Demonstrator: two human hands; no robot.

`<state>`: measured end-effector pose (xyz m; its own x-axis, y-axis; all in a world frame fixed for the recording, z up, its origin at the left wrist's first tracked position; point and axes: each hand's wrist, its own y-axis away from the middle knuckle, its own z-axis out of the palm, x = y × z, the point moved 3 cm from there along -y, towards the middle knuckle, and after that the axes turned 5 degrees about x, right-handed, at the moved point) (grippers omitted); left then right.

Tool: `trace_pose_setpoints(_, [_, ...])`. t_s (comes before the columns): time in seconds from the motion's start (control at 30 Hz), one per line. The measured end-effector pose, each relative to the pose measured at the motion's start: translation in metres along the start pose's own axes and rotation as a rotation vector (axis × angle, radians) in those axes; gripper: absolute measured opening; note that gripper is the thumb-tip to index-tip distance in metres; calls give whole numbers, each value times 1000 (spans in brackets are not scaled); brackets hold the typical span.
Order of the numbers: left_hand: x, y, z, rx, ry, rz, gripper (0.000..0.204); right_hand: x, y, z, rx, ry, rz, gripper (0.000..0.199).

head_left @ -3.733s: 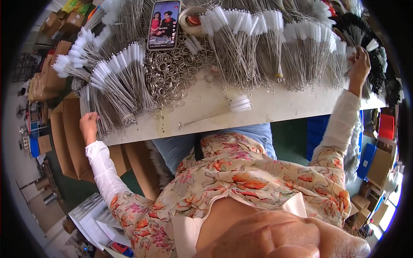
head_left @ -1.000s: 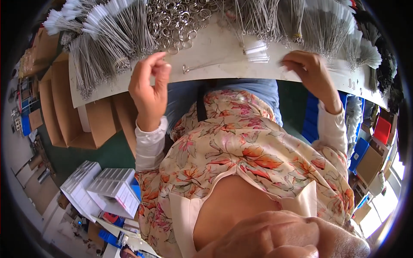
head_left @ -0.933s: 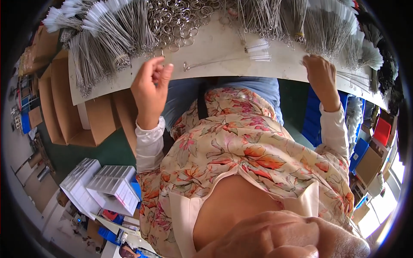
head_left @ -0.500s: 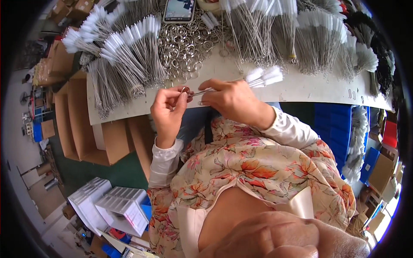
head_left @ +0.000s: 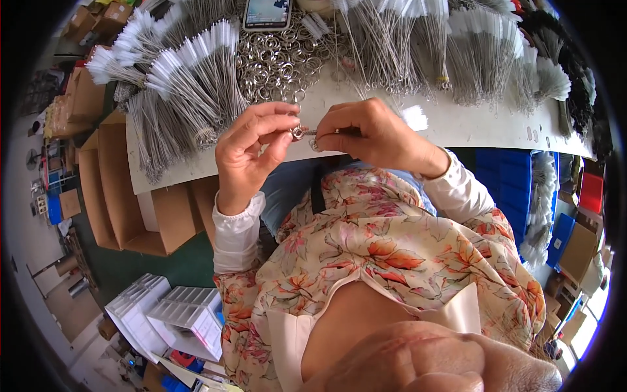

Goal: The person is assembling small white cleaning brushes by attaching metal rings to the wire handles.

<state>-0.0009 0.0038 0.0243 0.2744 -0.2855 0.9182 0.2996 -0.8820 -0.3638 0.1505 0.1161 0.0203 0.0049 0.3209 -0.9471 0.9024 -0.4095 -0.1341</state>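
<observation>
Metal ring [head_left: 298, 132] at left end of wire brushes [head_left: 311, 132].
Left hand [head_left: 251, 140], nearer, pinches the ring; right hand [head_left: 382, 138] grips the brushes, long axis crosswise (white bristles [head_left: 414, 117] poke out rightward).

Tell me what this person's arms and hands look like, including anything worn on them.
The left hand and right hand wear no gloves. Loose white sleeves run down to the wrists, looking gathered there; higher up they meet cream floral fabric printed with orange and pink blooms.
</observation>
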Motion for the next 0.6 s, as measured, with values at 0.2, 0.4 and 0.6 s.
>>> trace_pose_setpoints(0.2, [2,2,1,48,61,35,24,-2,-2,3,-108,-158,270,12])
trace_pose_setpoints(0.4, [12,2,6,196,107,16,29,-1,-1,11,-51,-469,192,15])
trace_pose_setpoints(0.6, [22,1,10,259,-121,219,33,-21,-13,5,151,-608,202,15])
